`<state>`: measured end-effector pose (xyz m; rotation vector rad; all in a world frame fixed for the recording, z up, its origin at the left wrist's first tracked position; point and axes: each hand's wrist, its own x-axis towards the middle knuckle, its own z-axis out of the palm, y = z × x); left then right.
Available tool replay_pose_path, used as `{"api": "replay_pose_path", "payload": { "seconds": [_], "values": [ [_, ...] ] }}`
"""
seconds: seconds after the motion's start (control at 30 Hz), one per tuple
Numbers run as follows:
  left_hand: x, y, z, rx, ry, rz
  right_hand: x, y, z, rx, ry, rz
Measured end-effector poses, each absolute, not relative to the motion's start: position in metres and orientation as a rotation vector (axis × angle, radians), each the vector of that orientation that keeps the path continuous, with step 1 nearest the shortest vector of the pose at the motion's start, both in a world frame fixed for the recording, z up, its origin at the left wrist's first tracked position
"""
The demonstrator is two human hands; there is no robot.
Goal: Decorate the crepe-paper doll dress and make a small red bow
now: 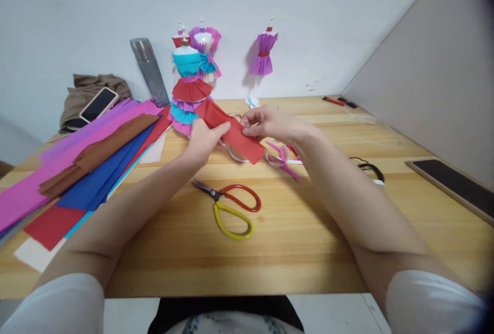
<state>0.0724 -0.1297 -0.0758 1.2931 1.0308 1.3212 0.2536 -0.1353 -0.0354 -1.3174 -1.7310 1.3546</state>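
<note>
A strip of red crepe paper [250,150] is stretched between my two hands above the table. My left hand [204,138] grips its near side, thumb on top. At the strip's upper edge, my right hand [262,122] pinches it between thumb and fingers. Just behind the strip stands a small dress form [188,61] in a turquoise top and tiered red, purple and blue paper ruffles. Scissors [216,196] with one red and one yellow handle lie closer to me, blades slightly apart. Pink scissors [283,156] and a tape roll [276,158] lie below my right wrist.
Layered crepe paper sheets [111,161] cover the left side. Behind them are a phone [99,104], a brown cloth [77,92] and a grey bottle [150,71]. Another dress form [264,53] in purple stands by the wall. A dark tablet-like slab [455,182] lies at right.
</note>
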Motion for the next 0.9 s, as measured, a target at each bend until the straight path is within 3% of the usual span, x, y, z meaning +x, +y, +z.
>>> {"api": "replay_pose_path", "payload": {
  "seconds": [0.5, 0.63, 0.77, 0.9],
  "values": [
    [0.073, -0.127, -0.091, 1.243, 0.816, 1.288, 0.262, -0.133, -0.034, -1.218, -1.895, 1.328],
    [0.076, -0.135, -0.092, 1.315, 0.941, 1.147, 0.263, -0.132, -0.033, -1.263, -1.916, 1.226],
    [0.078, -0.137, -0.092, 1.319, 1.078, 1.292, 0.270, -0.133, -0.027, -1.468, -2.013, 0.994],
    [0.076, -0.138, -0.086, 1.311, 1.167, 1.428, 0.255, -0.149, -0.027, -1.266, -2.535, 1.363]
  ]
}}
